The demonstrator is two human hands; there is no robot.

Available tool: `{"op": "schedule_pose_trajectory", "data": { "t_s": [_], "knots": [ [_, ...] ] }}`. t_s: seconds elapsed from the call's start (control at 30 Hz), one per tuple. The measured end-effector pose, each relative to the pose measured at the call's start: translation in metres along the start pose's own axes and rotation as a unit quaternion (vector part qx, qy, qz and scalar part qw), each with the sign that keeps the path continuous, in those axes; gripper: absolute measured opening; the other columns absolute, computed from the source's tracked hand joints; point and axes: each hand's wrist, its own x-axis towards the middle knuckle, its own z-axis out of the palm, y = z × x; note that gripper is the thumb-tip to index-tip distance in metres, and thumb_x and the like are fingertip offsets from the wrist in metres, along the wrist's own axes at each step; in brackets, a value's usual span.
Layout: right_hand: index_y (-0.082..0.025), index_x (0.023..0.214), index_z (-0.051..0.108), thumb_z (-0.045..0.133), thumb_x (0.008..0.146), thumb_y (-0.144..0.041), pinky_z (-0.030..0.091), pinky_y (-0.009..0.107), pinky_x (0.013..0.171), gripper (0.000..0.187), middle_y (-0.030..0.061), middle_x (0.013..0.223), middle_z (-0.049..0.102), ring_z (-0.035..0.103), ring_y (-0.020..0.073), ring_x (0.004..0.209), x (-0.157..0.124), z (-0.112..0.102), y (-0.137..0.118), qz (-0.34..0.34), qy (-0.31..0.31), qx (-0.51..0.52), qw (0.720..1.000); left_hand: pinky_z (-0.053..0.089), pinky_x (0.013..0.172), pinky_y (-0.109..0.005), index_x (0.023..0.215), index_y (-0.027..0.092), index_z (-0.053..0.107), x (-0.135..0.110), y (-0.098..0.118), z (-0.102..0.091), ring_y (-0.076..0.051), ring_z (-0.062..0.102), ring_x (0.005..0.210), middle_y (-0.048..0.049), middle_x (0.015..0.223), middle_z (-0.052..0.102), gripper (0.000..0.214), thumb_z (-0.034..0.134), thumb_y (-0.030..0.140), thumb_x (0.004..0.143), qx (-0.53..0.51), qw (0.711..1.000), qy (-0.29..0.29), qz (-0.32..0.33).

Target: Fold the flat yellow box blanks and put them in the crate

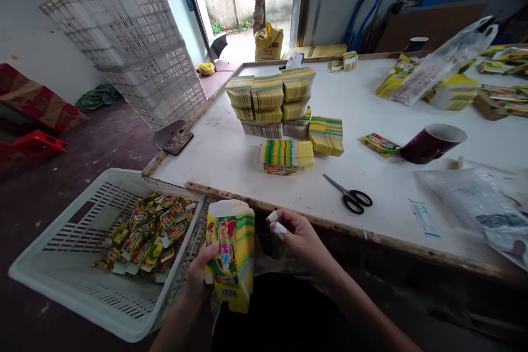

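Right of centre, scissors (346, 193) and a mug (423, 147) sit on the worktop (223, 168); a basket (61, 301) of boxes (140, 236) fills the lower left. At bottom centre, the left hand (200, 274) grips stacked cartons (234, 253); the right hand (304, 239) hovers just beside them, fingers curled, any pinch unclear.

Beyond the grip (201, 270) to its right, black-handled scissors (346, 193) are lying, and a maroon mug (423, 146) is standing farther out. Ahead and left, a smartphone (179, 142) is resting and white plastic crates (136, 47) are standing stacked.
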Motion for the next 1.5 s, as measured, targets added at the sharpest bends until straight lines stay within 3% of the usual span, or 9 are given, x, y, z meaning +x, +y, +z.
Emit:
{"op": "schedule_pose_trajectory", "data": {
  "t_s": [0.17, 0.3, 0.43, 0.7, 0.9, 1.0, 1.1, 1.3, 1.5],
  "knots": [
    [-0.018, 0.09, 0.062, 0.062, 0.083, -0.036, 0.04, 0.025, 0.059, 0.019, -0.0005, 0.071, 0.056, 0.049, 0.0131, 0.063, -0.003, 0.007, -0.003, -0.029, 0.004, -0.05, 0.998, 0.057, 0.078, -0.035, 0.124, 0.018, 0.054, -0.003, 0.002, 0.006, -0.03, 0.068, 0.095, -0.0097, 0.105, 0.071, 0.06, 0.075, 0.031, 0.069, 0.088, 0.996, -0.02, 0.022],
    [-0.019, 0.092, 0.062, 0.061, 0.084, -0.021, 0.045, 0.027, 0.067, 0.009, 0.0034, 0.084, 0.06, 0.054, 0.0156, 0.073, -0.003, 0.011, -0.012, -0.165, 0.003, -0.17, 0.971, 0.055, 0.079, -0.032, 0.133, 0.018, 0.044, -0.008, 0.005, 0.011, -0.03, 0.065, 0.101, -0.011, 0.11, 0.069, 0.069, 0.074, 0.031, 0.071, 0.147, 0.988, -0.023, 0.034],
    [-0.019, 0.093, 0.064, 0.053, 0.082, -0.004, 0.045, 0.028, 0.076, 0.022, 0.0066, 0.094, 0.059, 0.054, 0.018, 0.087, 0.005, 0.015, -0.028, -0.303, -0.06, -0.334, 0.891, 0.053, 0.078, -0.03, 0.129, 0.018, 0.047, -0.01, 0.007, 0.018, -0.032, 0.063, 0.106, -0.0108, 0.115, 0.067, 0.069, 0.077, 0.03, 0.068, 0.172, 0.984, -0.023, 0.03],
    [-0.017, 0.082, 0.064, 0.06, 0.087, -0.015, 0.038, 0.027, 0.065, 0.007, 0.0049, 0.082, 0.057, 0.049, 0.018, 0.077, 0.027, 0.023, -0.056, -0.271, -0.221, -0.579, 0.736, 0.052, 0.075, -0.033, 0.121, 0.014, 0.051, 0.001, 0.004, 0.007, -0.029, 0.064, 0.093, -0.0105, 0.1, 0.068, 0.061, 0.075, 0.034, 0.069, 0.263, 0.962, -0.061, 0.027],
    [-0.011, 0.089, 0.061, 0.046, 0.094, -0.013, 0.04, 0.032, 0.069, 0.016, 0.01, 0.086, 0.059, 0.049, 0.0213, 0.078, 0.021, 0.029, -0.043, -0.277, -0.266, -0.65, 0.656, 0.051, 0.078, -0.036, 0.123, 0.014, 0.049, 0.009, -0.003, -0.008, -0.033, 0.063, 0.099, -0.0122, 0.106, 0.065, 0.068, 0.077, 0.034, 0.065, 0.278, 0.959, -0.049, 0.011],
    [-0.012, 0.092, 0.059, 0.046, 0.094, -0.017, 0.041, 0.034, 0.073, 0.014, 0.0094, 0.088, 0.058, 0.047, 0.0221, 0.08, 0.017, 0.026, -0.029, -0.302, -0.257, -0.643, 0.655, 0.05, 0.079, -0.036, 0.121, 0.014, 0.05, 0.01, -0.003, -0.009, -0.032, 0.063, 0.098, -0.0114, 0.104, 0.065, 0.064, 0.077, 0.034, 0.065, 0.267, 0.962, -0.062, 0.0],
    [-0.013, 0.09, 0.058, 0.047, 0.094, -0.017, 0.042, 0.034, 0.077, 0.012, 0.0099, 0.092, 0.057, 0.045, 0.0224, 0.083, 0.015, 0.021, -0.022, -0.313, -0.236, -0.623, 0.677, 0.05, 0.078, -0.035, 0.119, 0.013, 0.05, 0.009, -0.001, -0.005, -0.028, 0.063, 0.093, -0.0114, 0.104, 0.066, 0.058, 0.074, 0.032, 0.069, 0.251, 0.965, -0.081, 0.0],
    [-0.012, 0.086, 0.055, 0.048, 0.093, -0.01, 0.041, 0.031, 0.075, 0.01, 0.0096, 0.091, 0.056, 0.043, 0.0204, 0.08, 0.013, 0.014, -0.024, -0.326, -0.235, -0.573, 0.714, 0.05, 0.078, -0.033, 0.123, 0.015, 0.048, 0.008, 0.005, -0.004, -0.027, 0.063, 0.095, -0.0103, 0.108, 0.065, 0.063, 0.074, 0.032, 0.067, 0.276, 0.957, -0.087, -0.013],
    [-0.013, 0.087, 0.053, 0.049, 0.092, -0.008, 0.041, 0.028, 0.072, 0.008, 0.0081, 0.089, 0.054, 0.043, 0.019, 0.078, 0.015, 0.006, -0.025, -0.332, -0.26, -0.533, 0.733, 0.05, 0.077, -0.03, 0.119, 0.015, 0.051, 0.013, 0.002, -0.01, -0.023, 0.064, 0.091, -0.009, 0.105, 0.068, 0.06, 0.074, 0.03, 0.065, 0.225, 0.961, -0.145, -0.062]
  ]
}}
